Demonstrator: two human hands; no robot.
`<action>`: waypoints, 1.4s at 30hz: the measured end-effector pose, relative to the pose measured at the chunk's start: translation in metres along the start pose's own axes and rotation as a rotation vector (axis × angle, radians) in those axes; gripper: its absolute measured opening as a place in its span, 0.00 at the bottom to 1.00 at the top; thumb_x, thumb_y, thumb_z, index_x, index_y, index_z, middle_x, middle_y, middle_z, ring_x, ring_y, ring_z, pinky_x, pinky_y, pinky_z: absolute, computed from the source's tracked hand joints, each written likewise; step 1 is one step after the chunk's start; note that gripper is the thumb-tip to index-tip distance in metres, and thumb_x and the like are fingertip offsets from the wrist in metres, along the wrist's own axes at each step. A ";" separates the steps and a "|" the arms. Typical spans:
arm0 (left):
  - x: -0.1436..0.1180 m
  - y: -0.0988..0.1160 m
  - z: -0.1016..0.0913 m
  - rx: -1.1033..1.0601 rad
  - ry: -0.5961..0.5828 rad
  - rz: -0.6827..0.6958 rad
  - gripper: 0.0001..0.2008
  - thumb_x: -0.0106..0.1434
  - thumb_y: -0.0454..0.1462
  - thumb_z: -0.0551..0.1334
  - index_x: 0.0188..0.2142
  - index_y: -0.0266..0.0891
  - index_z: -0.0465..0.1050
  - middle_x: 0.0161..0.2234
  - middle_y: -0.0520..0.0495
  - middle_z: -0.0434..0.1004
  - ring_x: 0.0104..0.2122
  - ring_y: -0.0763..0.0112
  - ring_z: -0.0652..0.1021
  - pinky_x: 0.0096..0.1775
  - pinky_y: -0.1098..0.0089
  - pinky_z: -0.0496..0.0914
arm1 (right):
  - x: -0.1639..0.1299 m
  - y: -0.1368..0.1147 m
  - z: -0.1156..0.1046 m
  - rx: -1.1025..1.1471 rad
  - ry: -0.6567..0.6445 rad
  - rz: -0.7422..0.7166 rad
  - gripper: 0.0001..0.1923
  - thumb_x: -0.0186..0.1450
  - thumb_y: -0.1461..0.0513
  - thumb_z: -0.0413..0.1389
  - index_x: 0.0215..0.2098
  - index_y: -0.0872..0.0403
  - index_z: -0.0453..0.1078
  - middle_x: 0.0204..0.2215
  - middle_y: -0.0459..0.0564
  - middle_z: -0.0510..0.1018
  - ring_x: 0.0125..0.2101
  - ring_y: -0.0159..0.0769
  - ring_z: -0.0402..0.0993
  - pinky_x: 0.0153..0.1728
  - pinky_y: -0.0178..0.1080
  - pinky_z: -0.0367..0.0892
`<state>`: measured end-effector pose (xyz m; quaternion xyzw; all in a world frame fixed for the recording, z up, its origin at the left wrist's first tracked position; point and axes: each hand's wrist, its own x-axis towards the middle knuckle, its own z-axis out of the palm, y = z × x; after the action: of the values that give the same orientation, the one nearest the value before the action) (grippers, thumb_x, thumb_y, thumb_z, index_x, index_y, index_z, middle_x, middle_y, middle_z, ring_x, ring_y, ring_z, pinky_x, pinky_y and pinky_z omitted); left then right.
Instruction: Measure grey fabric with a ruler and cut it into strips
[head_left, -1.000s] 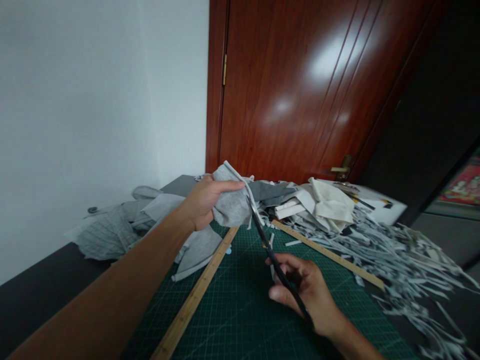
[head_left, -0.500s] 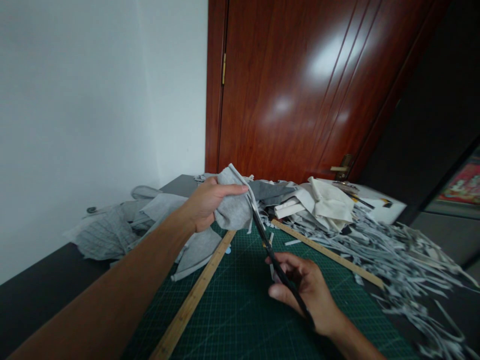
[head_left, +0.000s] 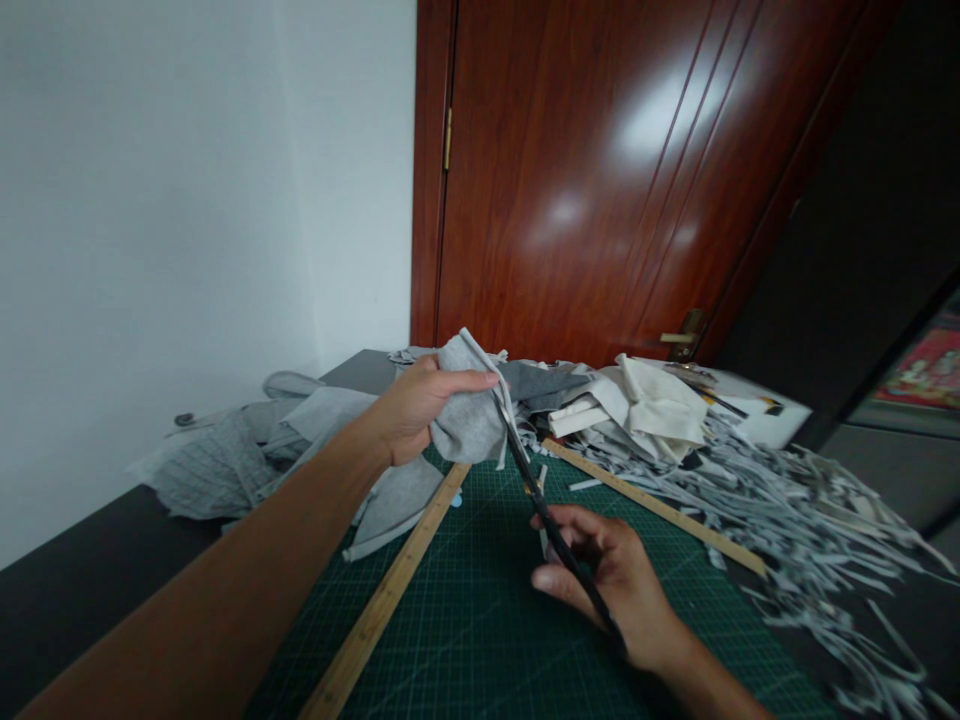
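A piece of light grey fabric (head_left: 469, 430) is pinched between the thumb and fingers of my left hand (head_left: 420, 405), raised above the cutting mat. Along its right side runs a narrow folded edge. My right hand (head_left: 611, 575) grips a pair of black scissors (head_left: 551, 525) by the handles. Their blades reach up to the fabric's edge, just below my left thumb, and the tips are partly hidden by the cloth. Under both hands lies the green gridded cutting mat (head_left: 480, 600).
One wooden ruler (head_left: 397, 580) slants across the mat, and another ruler (head_left: 660, 505) lies to the right. Grey cloth pieces (head_left: 225, 460) pile up at left. Cream fabric (head_left: 660, 410) sits at the back, beside a heap of cut strips (head_left: 795, 510). Behind stands a brown door (head_left: 570, 180).
Almost nothing differs. The fabric and my left hand have shifted very slightly to the right, and my right thumb has moved a little on the scissors.
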<state>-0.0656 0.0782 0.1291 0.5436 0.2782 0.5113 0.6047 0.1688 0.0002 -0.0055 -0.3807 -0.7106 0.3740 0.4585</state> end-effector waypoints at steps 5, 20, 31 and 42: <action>-0.002 0.006 -0.002 -0.022 -0.049 -0.005 0.10 0.53 0.33 0.73 0.36 0.30 0.85 0.31 0.41 0.85 0.31 0.62 0.83 0.38 0.64 0.79 | 0.000 0.000 0.001 0.028 -0.006 0.030 0.21 0.60 0.50 0.74 0.43 0.55 0.79 0.21 0.38 0.64 0.22 0.30 0.56 0.24 0.35 0.51; -0.001 0.006 -0.005 0.055 -0.003 -0.039 0.21 0.40 0.25 0.73 0.36 0.34 0.79 0.30 0.49 0.80 0.31 0.67 0.81 0.36 0.68 0.76 | 0.000 0.003 0.000 0.019 0.003 -0.056 0.19 0.61 0.53 0.72 0.45 0.54 0.80 0.21 0.39 0.67 0.22 0.30 0.59 0.24 0.35 0.53; -0.001 0.000 -0.002 0.140 -0.046 -0.025 0.16 0.39 0.26 0.73 0.29 0.37 0.77 0.28 0.50 0.78 0.26 0.71 0.78 0.29 0.70 0.75 | 0.003 0.006 0.001 0.038 0.054 -0.059 0.21 0.59 0.51 0.73 0.43 0.54 0.79 0.22 0.41 0.70 0.23 0.32 0.63 0.25 0.35 0.58; -0.002 -0.001 0.002 0.176 -0.035 -0.055 0.18 0.40 0.25 0.73 0.31 0.38 0.75 0.27 0.52 0.77 0.25 0.72 0.76 0.27 0.73 0.72 | 0.002 0.006 0.001 0.055 0.057 -0.079 0.24 0.58 0.48 0.73 0.43 0.55 0.79 0.22 0.41 0.71 0.23 0.32 0.64 0.26 0.35 0.59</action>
<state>-0.0646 0.0757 0.1284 0.5958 0.3264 0.4583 0.5731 0.1681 0.0048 -0.0108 -0.3502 -0.7010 0.3641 0.5034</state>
